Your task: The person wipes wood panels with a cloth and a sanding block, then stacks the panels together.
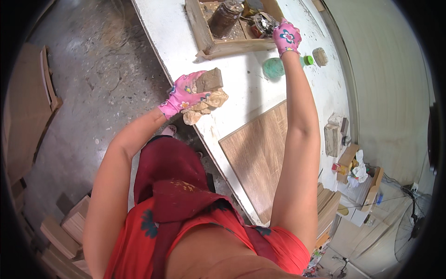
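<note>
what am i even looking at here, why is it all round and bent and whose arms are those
This is one picture from a wide fisheye camera worn on a person's head, looking down, so straight edges bend near the rim. The arms belong to that person, who wears pink flowered gloves.

The left hand holds a small wooden block together with a crumpled beige rag, at the edge of a white workbench. The right hand reaches forward and rests on the rim of a wooden tray that holds a brown jar and other small items.

On the bench lie a flat wood-grain board, a green round container and a few small wooden blocks. Below is a concrete floor.
</note>
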Action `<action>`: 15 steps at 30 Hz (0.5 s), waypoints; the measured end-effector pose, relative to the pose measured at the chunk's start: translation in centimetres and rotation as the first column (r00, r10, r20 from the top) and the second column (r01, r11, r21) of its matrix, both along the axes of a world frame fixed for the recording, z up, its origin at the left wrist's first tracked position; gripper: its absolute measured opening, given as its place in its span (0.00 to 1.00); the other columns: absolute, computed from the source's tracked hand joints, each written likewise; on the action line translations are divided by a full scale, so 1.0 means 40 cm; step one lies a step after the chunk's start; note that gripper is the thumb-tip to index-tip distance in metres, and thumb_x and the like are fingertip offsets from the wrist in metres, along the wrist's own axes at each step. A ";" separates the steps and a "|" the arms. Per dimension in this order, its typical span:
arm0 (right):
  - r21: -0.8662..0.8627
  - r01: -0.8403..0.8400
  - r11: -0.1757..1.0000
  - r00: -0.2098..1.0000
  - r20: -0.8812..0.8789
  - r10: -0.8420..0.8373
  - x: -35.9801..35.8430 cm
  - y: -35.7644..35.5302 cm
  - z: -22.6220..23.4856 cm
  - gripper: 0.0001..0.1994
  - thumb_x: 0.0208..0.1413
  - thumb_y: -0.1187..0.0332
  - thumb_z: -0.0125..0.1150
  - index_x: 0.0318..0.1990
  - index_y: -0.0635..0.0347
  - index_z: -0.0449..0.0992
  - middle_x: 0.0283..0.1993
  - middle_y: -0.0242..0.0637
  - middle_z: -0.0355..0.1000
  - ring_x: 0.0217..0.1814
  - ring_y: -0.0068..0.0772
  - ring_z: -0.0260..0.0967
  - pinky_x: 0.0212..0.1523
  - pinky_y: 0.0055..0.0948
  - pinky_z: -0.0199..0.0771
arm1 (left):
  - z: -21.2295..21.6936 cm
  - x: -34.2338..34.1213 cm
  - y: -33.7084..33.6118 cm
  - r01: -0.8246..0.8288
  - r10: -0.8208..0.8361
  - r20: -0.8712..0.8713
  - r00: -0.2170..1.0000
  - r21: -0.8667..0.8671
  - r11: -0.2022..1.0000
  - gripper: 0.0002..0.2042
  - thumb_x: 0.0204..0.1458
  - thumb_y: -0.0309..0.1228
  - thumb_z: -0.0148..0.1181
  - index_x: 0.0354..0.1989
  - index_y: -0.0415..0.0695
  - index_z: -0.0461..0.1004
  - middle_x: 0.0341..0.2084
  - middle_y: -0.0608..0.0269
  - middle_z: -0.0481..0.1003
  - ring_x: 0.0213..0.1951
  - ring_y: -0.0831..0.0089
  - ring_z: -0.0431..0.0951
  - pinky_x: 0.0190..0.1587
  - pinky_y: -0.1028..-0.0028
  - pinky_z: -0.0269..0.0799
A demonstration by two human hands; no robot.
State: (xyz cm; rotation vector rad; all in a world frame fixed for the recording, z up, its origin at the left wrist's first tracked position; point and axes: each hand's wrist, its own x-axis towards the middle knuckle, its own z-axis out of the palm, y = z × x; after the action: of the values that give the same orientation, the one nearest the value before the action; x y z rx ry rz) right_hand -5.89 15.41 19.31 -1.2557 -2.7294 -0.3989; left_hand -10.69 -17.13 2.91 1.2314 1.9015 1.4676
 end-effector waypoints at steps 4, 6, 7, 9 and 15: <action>-0.143 0.080 0.986 0.995 0.074 -0.070 -0.061 0.049 -0.042 0.17 0.46 0.60 0.49 0.42 0.54 0.76 0.44 0.48 0.74 0.48 0.52 0.71 0.48 0.43 0.69 | -0.007 -0.020 -0.011 -0.001 0.009 -0.061 0.998 0.122 0.992 0.34 0.37 0.37 0.72 0.55 0.40 0.66 0.44 0.56 0.73 0.45 0.66 0.73 0.49 0.71 0.65; -0.184 0.081 0.980 0.996 -0.009 -0.084 -0.061 0.046 -0.035 0.16 0.45 0.61 0.50 0.40 0.54 0.78 0.42 0.47 0.75 0.46 0.51 0.72 0.47 0.42 0.69 | 0.006 -0.030 -0.012 0.004 0.008 -0.171 0.985 0.072 0.997 0.34 0.37 0.41 0.71 0.55 0.41 0.66 0.43 0.55 0.73 0.43 0.62 0.73 0.49 0.68 0.65; -0.193 0.079 0.978 0.995 -0.047 -0.090 -0.058 0.040 -0.030 0.16 0.45 0.61 0.50 0.40 0.54 0.78 0.41 0.47 0.75 0.45 0.50 0.72 0.46 0.41 0.70 | 0.006 -0.030 -0.015 -0.004 0.014 -0.178 0.984 0.058 0.998 0.34 0.37 0.41 0.70 0.55 0.42 0.66 0.43 0.55 0.73 0.43 0.62 0.73 0.49 0.68 0.65; -0.257 -0.001 0.966 0.967 -0.247 -0.065 -0.033 0.003 -0.017 0.17 0.45 0.63 0.51 0.42 0.54 0.78 0.39 0.47 0.76 0.43 0.49 0.73 0.46 0.39 0.70 | 0.009 -0.025 -0.012 -0.007 0.014 -0.192 0.981 0.037 0.999 0.34 0.37 0.41 0.70 0.55 0.42 0.66 0.43 0.56 0.74 0.43 0.62 0.73 0.49 0.68 0.65; -0.733 -0.445 0.514 0.497 -0.680 -0.539 0.121 -0.168 -0.002 0.12 0.56 0.71 0.54 0.46 0.66 0.72 0.29 0.38 0.76 0.25 0.19 0.69 0.19 0.17 0.63 | -0.035 -0.015 0.003 0.042 -0.039 -0.066 0.997 0.042 0.998 0.37 0.39 0.42 0.71 0.59 0.44 0.62 0.51 0.59 0.69 0.53 0.68 0.69 0.57 0.68 0.63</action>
State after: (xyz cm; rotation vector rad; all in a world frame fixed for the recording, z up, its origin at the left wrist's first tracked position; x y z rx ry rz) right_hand -1.04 8.69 19.21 -1.1179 -1.7777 1.4834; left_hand -11.30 -17.02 1.52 1.3448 1.8838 1.4720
